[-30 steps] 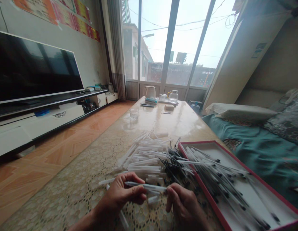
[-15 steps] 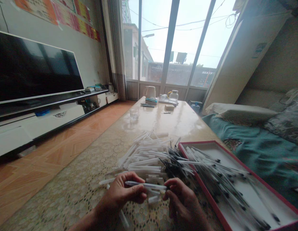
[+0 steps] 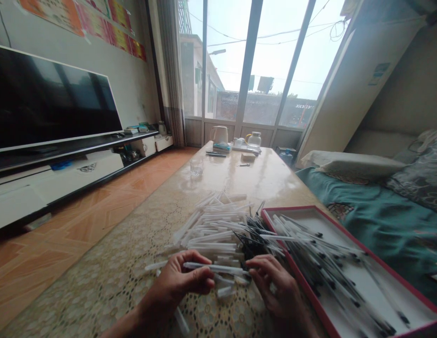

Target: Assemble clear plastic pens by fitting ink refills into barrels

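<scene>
My left hand [image 3: 183,275] pinches a whitish pen [image 3: 226,269] between thumb and fingers, holding it level above the table. At the pen's right, dark end, the thumb and forefinger of my right hand [image 3: 277,284] close together; the end itself is partly hidden. Just beyond my hands lies a heap of white pen barrels [image 3: 207,230]. Thin refills with black parts [image 3: 257,232] are bunched to its right. A few short clear pieces [image 3: 225,291] rest on the table below the pen.
A shallow red-rimmed box [image 3: 303,281] at the right holds many pens with black ends [image 3: 331,267]. Farther along the patterned table [image 3: 109,277] stand a drinking glass [image 3: 196,168], a kettle [image 3: 220,134] and a glass jug [image 3: 254,140]. A sofa [image 3: 345,197] borders the right side.
My right hand has shifted slightly right and its fingers have moved out to the very end of the pen. My left hand keeps the pen in nearly the same place.
</scene>
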`<state>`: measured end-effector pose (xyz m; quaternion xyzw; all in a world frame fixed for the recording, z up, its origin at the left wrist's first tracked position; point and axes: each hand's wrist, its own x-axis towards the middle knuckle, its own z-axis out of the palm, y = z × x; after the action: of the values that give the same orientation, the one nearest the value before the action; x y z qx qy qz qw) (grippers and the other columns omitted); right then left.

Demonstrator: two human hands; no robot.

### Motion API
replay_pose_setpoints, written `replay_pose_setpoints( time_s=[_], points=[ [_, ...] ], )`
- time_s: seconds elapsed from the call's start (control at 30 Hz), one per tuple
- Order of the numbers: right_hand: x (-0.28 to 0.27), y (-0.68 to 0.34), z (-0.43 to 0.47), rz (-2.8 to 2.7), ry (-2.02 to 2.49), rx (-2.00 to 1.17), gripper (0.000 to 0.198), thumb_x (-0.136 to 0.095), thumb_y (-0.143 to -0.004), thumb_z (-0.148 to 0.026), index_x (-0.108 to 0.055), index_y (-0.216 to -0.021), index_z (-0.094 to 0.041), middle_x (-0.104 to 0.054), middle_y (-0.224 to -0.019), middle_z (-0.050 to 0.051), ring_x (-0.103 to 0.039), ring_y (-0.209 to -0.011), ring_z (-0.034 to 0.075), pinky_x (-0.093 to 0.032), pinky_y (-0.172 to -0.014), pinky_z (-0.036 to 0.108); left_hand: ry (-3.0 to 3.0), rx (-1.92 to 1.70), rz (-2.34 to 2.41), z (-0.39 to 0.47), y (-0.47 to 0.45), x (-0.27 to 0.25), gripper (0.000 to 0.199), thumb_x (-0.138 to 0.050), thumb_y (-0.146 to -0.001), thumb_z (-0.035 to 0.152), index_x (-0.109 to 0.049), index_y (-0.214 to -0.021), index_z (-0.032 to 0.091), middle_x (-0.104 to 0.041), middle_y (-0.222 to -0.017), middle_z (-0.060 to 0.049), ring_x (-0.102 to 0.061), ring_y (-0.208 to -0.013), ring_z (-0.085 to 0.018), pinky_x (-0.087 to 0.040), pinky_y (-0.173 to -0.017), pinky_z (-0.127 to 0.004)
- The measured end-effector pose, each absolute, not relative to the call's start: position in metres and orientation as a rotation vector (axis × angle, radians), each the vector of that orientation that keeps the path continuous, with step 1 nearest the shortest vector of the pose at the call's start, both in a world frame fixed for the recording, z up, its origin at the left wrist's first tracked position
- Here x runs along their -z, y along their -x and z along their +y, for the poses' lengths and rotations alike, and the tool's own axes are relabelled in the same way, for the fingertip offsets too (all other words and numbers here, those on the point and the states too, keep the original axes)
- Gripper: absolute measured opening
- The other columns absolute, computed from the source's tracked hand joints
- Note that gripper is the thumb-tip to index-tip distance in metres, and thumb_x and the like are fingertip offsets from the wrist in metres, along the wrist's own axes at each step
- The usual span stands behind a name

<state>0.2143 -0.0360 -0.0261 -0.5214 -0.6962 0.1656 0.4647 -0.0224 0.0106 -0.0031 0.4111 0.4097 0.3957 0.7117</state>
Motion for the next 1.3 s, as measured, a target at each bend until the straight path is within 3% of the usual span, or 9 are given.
replay_pose_setpoints(
  time_s=[0.17,0.5,0.7,0.87,1.03,1.17,1.3],
  points=[
    [0.025,-0.206,-0.038,-1.861,1.229,-0.387,0.011,-0.053,-0.092,-0.024,-0.063,-0.097,-0.02,-0.061,-0.075,0.0,-0.06,-0.061,0.014,-0.047,-0.054,0.022,-0.929,-0.872,0.907,0.009,0.022,0.002,0.034,-0.089,-0.057,0.033,-0.067,-0.073,0.014,-0.076,-0.056,-0.003,-0.07,-0.049,-0.013,-0.057,-0.051,-0.02],
    [0.01,-0.235,-0.037,-1.755,1.313,-0.321,0.014,-0.052,-0.093,-0.025,-0.065,-0.09,-0.022,-0.064,-0.082,0.002,-0.063,-0.074,0.017,-0.049,-0.066,0.025,-1.086,-1.03,0.923,0.005,0.021,0.001,0.025,-0.085,-0.062,0.033,-0.071,-0.076,0.017,-0.078,-0.065,-0.001,-0.073,-0.06,-0.017,-0.058,-0.058,-0.024],
    [0.001,-0.268,-0.028,-1.645,1.479,-0.006,0.016,-0.054,-0.088,-0.031,-0.067,-0.084,-0.022,-0.062,-0.085,0.006,-0.061,-0.078,0.023,-0.048,-0.069,0.033,-1.633,-1.225,1.14,0.011,0.028,0.003,0.006,-0.072,-0.073,0.019,-0.074,-0.078,0.021,-0.075,-0.081,-0.003,-0.07,-0.082,-0.023,-0.056,-0.077,-0.033],
    [0.005,-0.266,-0.027,-1.621,1.62,0.137,0.016,-0.051,-0.088,-0.028,-0.065,-0.082,-0.022,-0.061,-0.079,0.005,-0.059,-0.072,0.022,-0.046,-0.068,0.034,-2.024,-1.181,1.286,0.012,0.029,0.008,0.012,-0.066,-0.076,0.019,-0.076,-0.08,0.024,-0.068,-0.092,-0.007,-0.066,-0.089,-0.026,-0.054,-0.081,-0.041],
    [0.011,-0.264,-0.025,-1.65,1.727,0.224,0.018,-0.046,-0.09,-0.027,-0.06,-0.098,-0.02,-0.063,-0.083,0.007,-0.06,-0.074,0.024,-0.048,-0.069,0.036,-2.166,-1.169,1.34,0.012,0.029,0.014,0.027,-0.066,-0.075,0.016,-0.075,-0.097,0.029,-0.065,-0.113,-0.009,-0.06,-0.108,-0.03,-0.049,-0.093,-0.051],
    [0.008,-0.281,-0.024,-1.707,1.878,0.542,0.019,-0.045,-0.088,-0.022,-0.059,-0.098,-0.017,-0.063,-0.09,0.013,-0.059,-0.083,0.03,-0.047,-0.071,0.041,-2.193,-1.14,1.313,0.011,0.029,0.012,0.021,-0.067,-0.076,0.017,-0.074,-0.092,0.027,-0.067,-0.11,-0.009,-0.061,-0.106,-0.03,-0.05,-0.092,-0.049],
    [0.007,-0.299,-0.028,-1.726,2.026,0.81,0.016,-0.05,-0.084,-0.021,-0.057,-0.098,-0.018,-0.064,-0.09,0.014,-0.06,-0.08,0.031,-0.045,-0.065,0.04,-2.175,-1.177,1.303,0.009,0.029,0.008,0.016,-0.065,-0.078,0.019,-0.073,-0.09,0.026,-0.069,-0.107,-0.009,-0.063,-0.103,-0.029,-0.052,-0.089,-0.048]
  ],
)
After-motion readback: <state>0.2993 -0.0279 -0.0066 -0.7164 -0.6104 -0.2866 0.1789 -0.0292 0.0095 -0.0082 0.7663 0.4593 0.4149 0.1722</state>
